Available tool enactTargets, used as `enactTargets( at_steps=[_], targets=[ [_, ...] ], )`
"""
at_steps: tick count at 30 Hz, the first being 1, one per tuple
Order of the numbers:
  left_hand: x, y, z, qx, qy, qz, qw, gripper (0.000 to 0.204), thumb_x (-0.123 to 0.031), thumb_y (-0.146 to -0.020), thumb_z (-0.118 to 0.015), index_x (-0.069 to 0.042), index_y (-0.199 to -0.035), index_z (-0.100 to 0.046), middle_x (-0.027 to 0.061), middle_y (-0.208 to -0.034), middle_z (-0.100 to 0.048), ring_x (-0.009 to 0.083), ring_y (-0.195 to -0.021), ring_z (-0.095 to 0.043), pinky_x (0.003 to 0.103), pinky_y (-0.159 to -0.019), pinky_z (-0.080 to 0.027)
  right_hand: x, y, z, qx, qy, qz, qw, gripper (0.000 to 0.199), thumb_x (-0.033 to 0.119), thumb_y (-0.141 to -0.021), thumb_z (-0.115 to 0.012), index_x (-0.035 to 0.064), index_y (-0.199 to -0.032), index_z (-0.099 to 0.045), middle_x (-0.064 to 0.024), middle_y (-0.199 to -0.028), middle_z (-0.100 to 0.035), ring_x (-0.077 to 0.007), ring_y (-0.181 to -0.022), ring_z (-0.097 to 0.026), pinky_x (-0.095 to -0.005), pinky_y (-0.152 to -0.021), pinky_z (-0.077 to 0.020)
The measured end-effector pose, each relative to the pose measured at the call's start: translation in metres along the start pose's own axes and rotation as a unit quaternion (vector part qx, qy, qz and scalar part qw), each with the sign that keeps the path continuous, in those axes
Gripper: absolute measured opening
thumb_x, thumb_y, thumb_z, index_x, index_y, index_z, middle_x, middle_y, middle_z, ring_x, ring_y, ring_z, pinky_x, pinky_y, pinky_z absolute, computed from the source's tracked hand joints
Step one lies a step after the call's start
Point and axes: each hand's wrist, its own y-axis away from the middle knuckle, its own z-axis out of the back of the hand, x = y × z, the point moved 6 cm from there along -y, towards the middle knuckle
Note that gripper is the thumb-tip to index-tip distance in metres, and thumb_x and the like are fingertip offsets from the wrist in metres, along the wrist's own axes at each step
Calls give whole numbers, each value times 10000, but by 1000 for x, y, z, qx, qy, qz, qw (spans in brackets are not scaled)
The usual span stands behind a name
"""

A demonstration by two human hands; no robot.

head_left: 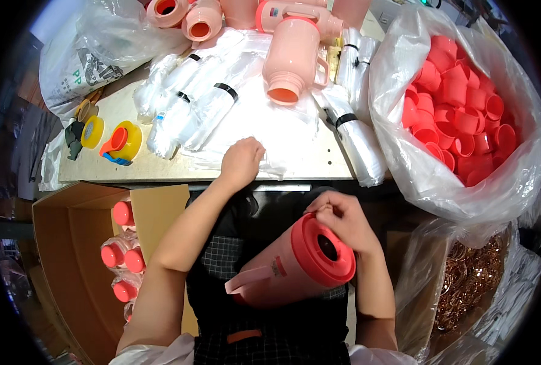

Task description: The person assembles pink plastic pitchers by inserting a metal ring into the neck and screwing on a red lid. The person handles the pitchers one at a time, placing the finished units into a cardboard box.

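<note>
So, a pink jug with a red top [295, 267] is being held in the lap, lying tilted with its red collar pointing toward 2 o'clock and its handle sticking out toward 8 o'clock. The right hand [343, 220] is curled over the upper rim of that red collar, fingers bent and closed on the edge, wrist cocked, the forearm coming up from about 5 o'clock. So that grip is wrapped tight on the jug's top.

The left hand [241, 161] is stretched out toward 12 o'clock, arm nearly straight from the elbow at 7 o'clock, and it's laid palm-down on a pile of clear plastic bags [264, 121] at the near edge of the worktop [161, 170]. The fingers are curled loosely onto the top sheet; whether a bag is actually pinched can't be told from here.

Other stuff around: a second pink jug body [291, 61] without its top is lying on the bags at 12 o'clock. A big clear sack of red caps [459, 103] is sat at 2 o'clock. Rolls of yellow tape [121, 141] are seen at 10 o'clock on the worktop. A cardboard box [69, 243] with wrapped jugs showing red lids is down at 8 o'clock.
</note>
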Motion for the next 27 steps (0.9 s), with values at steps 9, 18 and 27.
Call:
enactTargets(
  at_steps=[9, 18, 27],
  targets=[
    [-83, 42, -7, 115, 627, 204, 743, 266, -157, -1019, -491, -5, -855, -634, 90, -859, -714, 132, -726, -627, 268, -712, -500, -6, -42, -5, -141, -125, 102, 977, 153, -14, -905, -727, -58, -1040, -672, -95, -878, -743, -130, -777, -684, -280, -673, -532],
    [-93, 65, 25, 33, 543, 102, 833, 269, -201, -1061, -503, -44, -859, -585, 50, -742, -607, 146, -679, -598, 270, -661, -494, -13, -12, 12, -172, 69, 128, 974, 139, -15, -859, -711, -10, -998, -717, -67, -948, -724, -149, -860, -662, -298, -814, -535],
    [-74, 86, 37, 103, 521, 148, 834, 234, 67, -893, -628, -36, -1098, -579, 8, -903, -569, 80, -844, -537, 240, -698, -441, -56, 70, 20, -561, -54, 166, 809, 166, 184, -1052, -505, 60, -942, -491, -9, -850, -508, -104, -692, -445, -245, -605, -380]
  ],
)
